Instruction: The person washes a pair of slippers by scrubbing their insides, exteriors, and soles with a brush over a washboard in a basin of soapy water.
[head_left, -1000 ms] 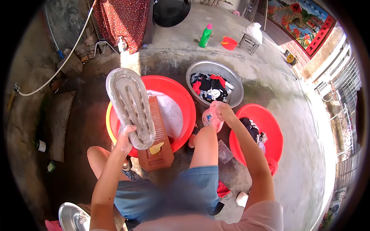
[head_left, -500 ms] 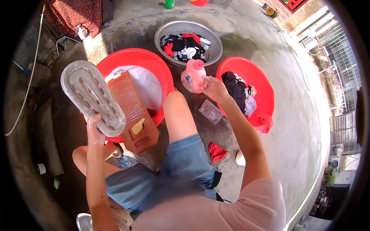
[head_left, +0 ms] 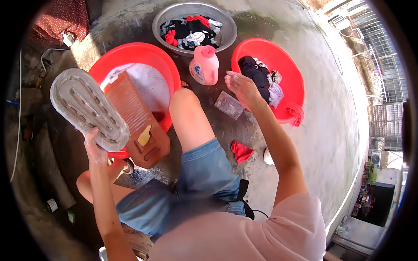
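My left hand (head_left: 95, 147) grips the lower end of a long grey oval thing with ringed grooves (head_left: 89, 108), like a shoe sole; its exact kind I cannot tell. It is held up, partly in front of a red basin (head_left: 174, 71) of sudsy water. A brown washboard (head_left: 135, 108) leans in that basin, with a yellowish piece (head_left: 144, 135), perhaps soap, on its lower end. My right hand (head_left: 242, 89) is raised with fingers stretched, holding nothing. Left of it, apart from the fingers, stands a pink detergent bottle (head_left: 203, 67).
A metal basin (head_left: 230, 32) of dark, red and white clothes stands behind the bottle. Right of it is another red basin (head_left: 291, 71) with clothes. A grey block (head_left: 229, 105) and a red cloth (head_left: 241, 151) lie on the concrete floor.
My right hand has come away from the pink bottle, leaving a gap. The whole view has shifted, so things sit further left and higher. My left hand keeps its hold.
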### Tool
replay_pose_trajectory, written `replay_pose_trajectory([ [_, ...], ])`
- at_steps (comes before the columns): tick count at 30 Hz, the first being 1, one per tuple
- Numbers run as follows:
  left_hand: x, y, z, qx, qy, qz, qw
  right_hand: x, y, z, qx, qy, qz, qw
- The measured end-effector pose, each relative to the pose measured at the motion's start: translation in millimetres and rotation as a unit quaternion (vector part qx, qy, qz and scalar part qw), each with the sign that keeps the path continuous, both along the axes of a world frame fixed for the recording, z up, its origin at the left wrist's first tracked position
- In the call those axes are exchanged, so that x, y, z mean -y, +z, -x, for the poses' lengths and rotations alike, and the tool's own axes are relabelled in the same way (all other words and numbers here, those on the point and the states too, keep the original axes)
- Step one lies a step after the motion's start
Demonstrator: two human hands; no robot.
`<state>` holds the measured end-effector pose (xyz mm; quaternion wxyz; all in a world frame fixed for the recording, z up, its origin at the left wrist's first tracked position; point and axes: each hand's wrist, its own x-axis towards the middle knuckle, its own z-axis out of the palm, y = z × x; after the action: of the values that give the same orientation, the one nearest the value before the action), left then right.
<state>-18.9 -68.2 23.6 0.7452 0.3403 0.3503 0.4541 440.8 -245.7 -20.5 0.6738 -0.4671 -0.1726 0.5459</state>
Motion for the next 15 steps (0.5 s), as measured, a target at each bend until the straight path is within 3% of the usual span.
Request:
replay_pose_trajectory([
  [6,-9.9,-4.6,-2.3,0.011,-0.025,0.026,0.999,55.2,-88.8,-11.2,-0.018,-0.108,0.203,0.973],
  [13,-31.0,-20.5,-8.7,-0.086,0.011,0.05,0.995,103.5,-290.8,-43.3,0.006,-0.216,0.408,0.887],
  [15,-34.4,-29.7,-3.9,-0.088,0.025,0.074,0.993,110.6,-330.2,-65.2,-0.013,-0.224,0.321,0.92],
])
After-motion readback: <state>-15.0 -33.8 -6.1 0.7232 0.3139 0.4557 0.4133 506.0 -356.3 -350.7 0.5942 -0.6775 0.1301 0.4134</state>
